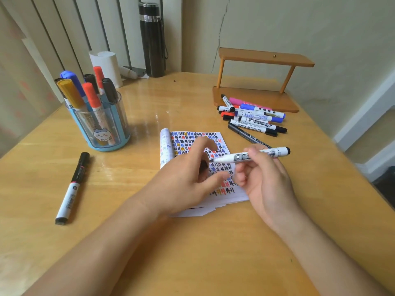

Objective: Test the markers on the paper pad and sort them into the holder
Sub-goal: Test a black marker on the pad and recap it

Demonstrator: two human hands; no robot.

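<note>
Clamps right grip (265,180) round white-barrelled black marker (252,155), bare tip just above scribbled white paper pad (188,139). Seems to pinch small black cap (203,166) in left grip (181,182). Risks inking left fingers, so near that tip; risks smearing wet marks under both grips.

Counts about seven markers in clear blue-rimmed holder (102,124) far left of left grip, roughly eight in mixed-colour marker pile (252,118) beyond right grip, one black-capped white marker (72,186) loose left.

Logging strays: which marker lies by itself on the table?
The black-capped marker left of the pad; others are in the holder, the pile or the right hand.
</note>
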